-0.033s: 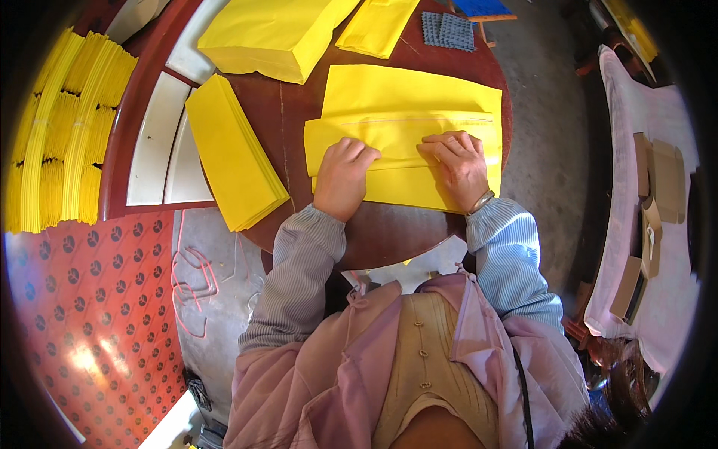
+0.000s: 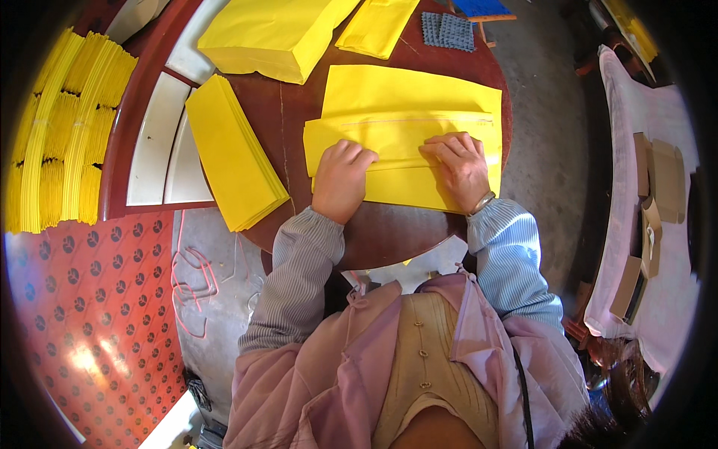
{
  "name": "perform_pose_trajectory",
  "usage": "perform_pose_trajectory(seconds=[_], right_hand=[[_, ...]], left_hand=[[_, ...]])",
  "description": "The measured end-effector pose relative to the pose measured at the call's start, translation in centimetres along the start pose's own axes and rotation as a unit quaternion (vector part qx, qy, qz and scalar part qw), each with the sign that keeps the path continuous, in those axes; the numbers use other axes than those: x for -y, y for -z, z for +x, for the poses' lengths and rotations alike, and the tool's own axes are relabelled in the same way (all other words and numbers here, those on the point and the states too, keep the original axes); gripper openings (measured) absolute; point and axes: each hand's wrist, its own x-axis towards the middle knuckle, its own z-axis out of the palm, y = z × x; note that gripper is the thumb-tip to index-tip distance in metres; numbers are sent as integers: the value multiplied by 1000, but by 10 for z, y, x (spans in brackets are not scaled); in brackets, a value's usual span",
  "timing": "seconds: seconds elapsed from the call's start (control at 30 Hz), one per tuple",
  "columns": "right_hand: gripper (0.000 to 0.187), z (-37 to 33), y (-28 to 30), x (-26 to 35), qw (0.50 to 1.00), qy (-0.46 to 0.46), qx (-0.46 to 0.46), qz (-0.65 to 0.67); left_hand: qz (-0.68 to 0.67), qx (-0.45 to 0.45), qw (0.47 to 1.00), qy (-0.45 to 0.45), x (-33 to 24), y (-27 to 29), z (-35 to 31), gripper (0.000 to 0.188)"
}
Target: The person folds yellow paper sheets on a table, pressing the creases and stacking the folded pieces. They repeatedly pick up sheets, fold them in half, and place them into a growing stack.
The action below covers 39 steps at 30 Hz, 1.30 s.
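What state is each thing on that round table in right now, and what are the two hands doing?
Yellow paper sheet: lying flat, partly folded, pressed by both hands.
Left hand: palm down, fingers curled on the fold.
Right hand: flat, fingers spread on the sheet.
Stack of folded yellow papers: piled, fanned slightly.
Thick yellow stack: piled, untouched.
Blue-grey cloth: lying flat.
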Motion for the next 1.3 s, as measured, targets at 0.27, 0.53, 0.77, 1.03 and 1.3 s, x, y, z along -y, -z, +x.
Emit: perform_pose_trajectory(seconds=[0.27, 0.53, 0.77, 1.03, 1.3], right_hand=[[12, -19, 12, -16, 999, -36, 22, 16], [10, -25, 20, -19, 996, -89, 15, 2], [10, -31, 19, -19, 992, -118, 1, -36], [12, -32, 33, -16, 984, -156, -7, -81], [22, 1, -8, 30, 999, -22, 36, 33]], left_hand=[[10, -60, 996, 66, -15, 6, -14, 19], [73, -33, 994, 79, -15, -3, -10, 15], [18, -106, 994, 20, -12, -19, -1, 19], [41, -31, 998, 29, -23, -14, -7, 39], [85, -66, 994, 17, -35, -24, 1, 27]])
